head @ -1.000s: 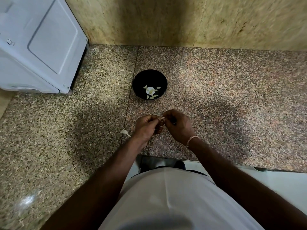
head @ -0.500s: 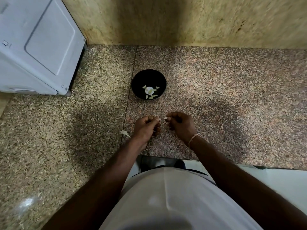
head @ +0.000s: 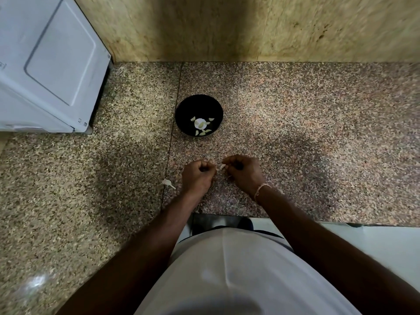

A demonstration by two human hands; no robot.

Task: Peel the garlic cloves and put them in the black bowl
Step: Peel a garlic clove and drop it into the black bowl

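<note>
Left hand [head: 198, 177] is curled into a loose fist just beside the right hand [head: 244, 172], which pinches a small pale garlic clove [head: 222, 166] at its fingertips; can't tell if the left has hold of anything. A whitish scrap of garlic skin [head: 168, 183] lies on the speckled granite counter [head: 295, 133] left of the hands. Further back sits the round black bowl [head: 184, 108] with several peeled cloves [head: 203, 132] in it, and a white appliance [head: 45, 64] is far left.

White shirt [head: 231, 273], pale bracelet [head: 261, 189] on right wrist
</note>
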